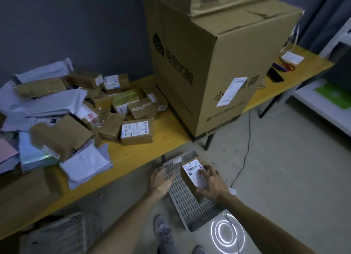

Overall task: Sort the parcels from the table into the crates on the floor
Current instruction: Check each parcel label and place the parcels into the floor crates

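Observation:
My right hand (212, 185) grips a small brown cardboard parcel (190, 175) with a white barcode label, held over a grey perforated crate (188, 202) on the floor. To the left of the parcel, my left hand (161, 179) hangs with relaxed fingers and holds nothing, above the crate's left rim. A heap of parcels (76, 111), brown boxes and grey or white mailer bags, covers the left part of the yellow table (152, 149). A second light crate (64, 233) sits under the table at the lower left.
Large stacked cardboard boxes (209, 64) stand on the table's middle. Small items, a dark phone (274, 74) and a white packet (292, 58), lie at its right end. A black cable (247, 149) runs across the concrete floor. A white shelf (326, 105) stands right. My shoes (161, 233) are beside the crate.

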